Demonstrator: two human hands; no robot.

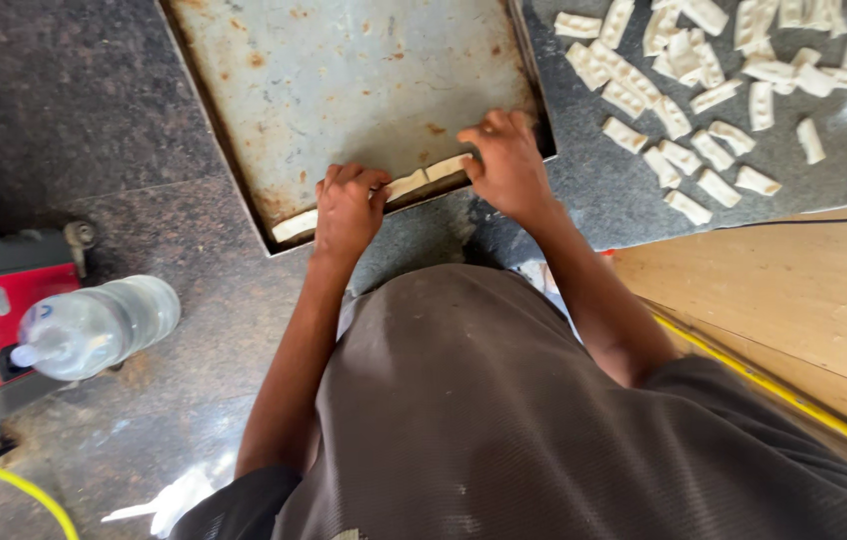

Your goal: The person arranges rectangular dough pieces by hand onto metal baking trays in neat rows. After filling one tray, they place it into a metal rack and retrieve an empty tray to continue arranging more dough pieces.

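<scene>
Hands, left [347, 207] and right [507, 160], partly hiding dough pieces [414, 182] on tray [344, 80].

The person wears a loose grey-brown short-sleeved shirt with fine ribbed stripes and a few pale specks, its sleeves ending above the elbows, leaving both forearms and hands bare.

- Both bare arms reach forward and down from short dark sleeves, elbows bent slightly outward.
- The left hand [347, 208] is curled knuckles-up, fingers folded under, wrist straight in line with the forearm.
- The right hand [506, 165] lies flatter, fingers spread forward, thumb pointing inward toward the left hand.
- The two hands sit near each other, not touching.
</scene>
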